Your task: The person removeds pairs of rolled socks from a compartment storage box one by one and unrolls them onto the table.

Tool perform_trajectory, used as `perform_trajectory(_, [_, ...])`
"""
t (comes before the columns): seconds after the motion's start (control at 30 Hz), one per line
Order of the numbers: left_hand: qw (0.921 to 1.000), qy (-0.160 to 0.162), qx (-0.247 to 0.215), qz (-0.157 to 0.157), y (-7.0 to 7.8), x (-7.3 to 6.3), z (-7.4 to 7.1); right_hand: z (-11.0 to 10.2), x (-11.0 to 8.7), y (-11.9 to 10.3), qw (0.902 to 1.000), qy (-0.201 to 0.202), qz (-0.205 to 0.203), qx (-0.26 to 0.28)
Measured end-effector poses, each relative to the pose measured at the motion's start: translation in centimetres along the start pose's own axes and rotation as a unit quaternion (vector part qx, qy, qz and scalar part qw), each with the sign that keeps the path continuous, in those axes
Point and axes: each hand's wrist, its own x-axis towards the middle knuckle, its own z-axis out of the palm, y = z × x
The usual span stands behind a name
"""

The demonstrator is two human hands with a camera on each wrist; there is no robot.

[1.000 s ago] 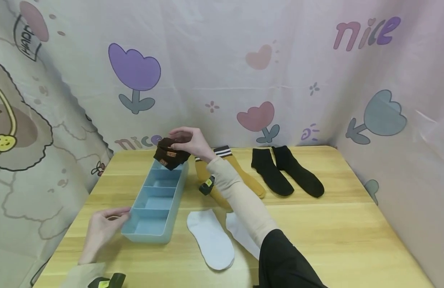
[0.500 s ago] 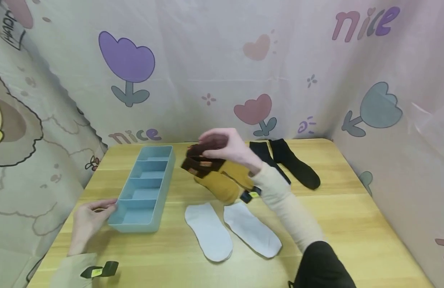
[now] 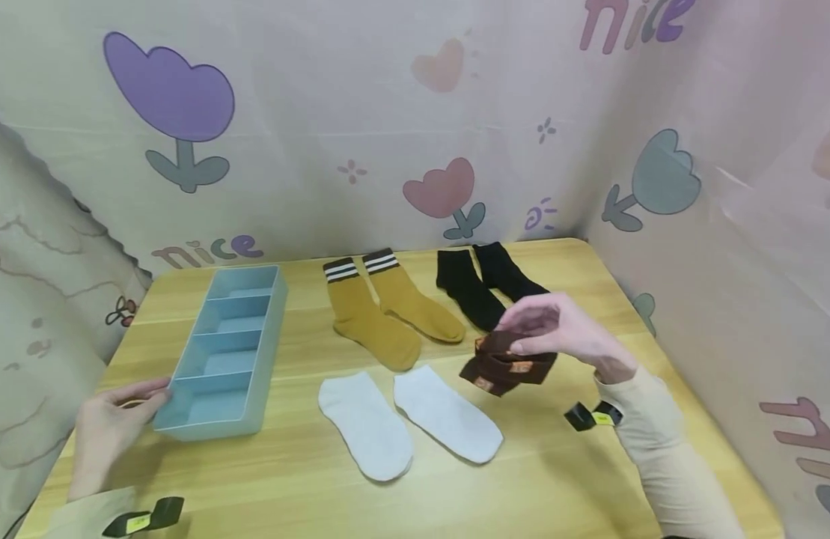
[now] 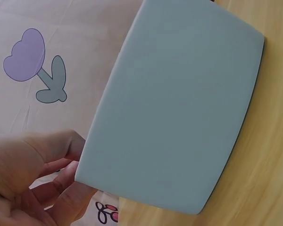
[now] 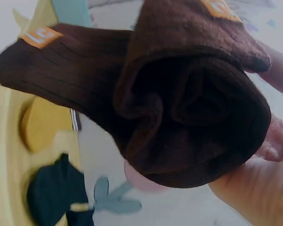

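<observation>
My right hand (image 3: 576,337) grips a rolled pair of brown socks (image 3: 512,367) with orange labels, held up over the right side of the table. Up close in the right wrist view, the brown socks (image 5: 198,117) form a coil, with one cuff sticking out to the left and fingers and thumb around the right side. At the left, a light-blue storage box (image 3: 265,374) has several compartments in a row, none with anything in it. My left hand (image 3: 114,423) pinches its near left corner; the left wrist view shows the smooth outer end of the box (image 4: 174,103).
Two mustard socks (image 3: 370,322) with striped cuffs lie flat beyond the middle of the wooden table (image 3: 455,501). Two white socks (image 3: 370,427) lie nearer, side by side. Behind the right hand are two black socks (image 3: 468,288). A printed curtain (image 3: 307,150) closes off the back and sides.
My right hand has carried the brown socks from over the far end of the box rightward and nearer, past the mustard socks. My left hand stays at the box corner. The head view has shifted right.
</observation>
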Motion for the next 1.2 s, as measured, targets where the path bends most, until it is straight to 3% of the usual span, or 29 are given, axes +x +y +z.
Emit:
perform_trajectory(0.13, [0.9998,0.0,0.006,-0.018,-0.4,0.0,-1.1,-0.7,-1.1,1.6,0.9996,-0.02,0.011,-0.015])
perform_trajectory(0.27, [0.9996,0.004,0.0,-0.026,-0.8,0.0,-1.4,-1.2,-0.3,5.7,0.9979,-0.023,0.042,-0.044])
perform_trajectory(0.43, [0.9997,0.0,-0.002,-0.025,-0.4,0.0,-1.1,-0.9,-0.4,9.9,0.9933,-0.021,0.021,-0.112])
perform_trajectory(0.67, [0.9994,-0.004,-0.018,-0.03,-0.1,0.4,-0.8,-0.4,-1.6,11.0,0.9837,0.027,0.01,-0.178])
perform_trajectory(0.77, [0.9992,0.029,0.027,-0.008,0.9,-0.2,-0.2,-0.4,-1.9,11.3,0.9824,0.041,0.012,-0.182])
perform_trajectory(0.83, [0.9956,0.071,0.052,0.03,2.7,-0.8,0.8,-0.4,-2.0,11.4,0.9832,0.044,0.012,-0.177])
perform_trajectory(0.87, [0.9919,0.094,0.057,0.064,3.9,-1.3,1.5,-0.4,-2.1,11.4,0.9836,0.045,0.013,-0.174])
perform_trajectory(0.93, [0.9778,0.127,0.049,0.159,6.5,-2.1,3.3,-0.4,-2.3,11.6,0.9849,0.045,0.016,-0.167])
perform_trajectory(1.0, [0.9567,0.129,0.019,0.26,9.2,-2.9,5.7,-0.4,-2.4,11.8,0.9859,0.044,0.019,-0.16])
perform_trajectory(1.1, [0.9226,0.063,0.002,0.381,13.1,-4.1,9.8,-0.3,-2.8,12.2,0.9873,0.041,0.024,-0.151])
perform_trajectory(1.2, [0.9007,-0.062,-0.005,0.43,16.6,-5.7,14.3,-0.2,-3.3,12.6,0.9893,0.036,0.027,-0.139])
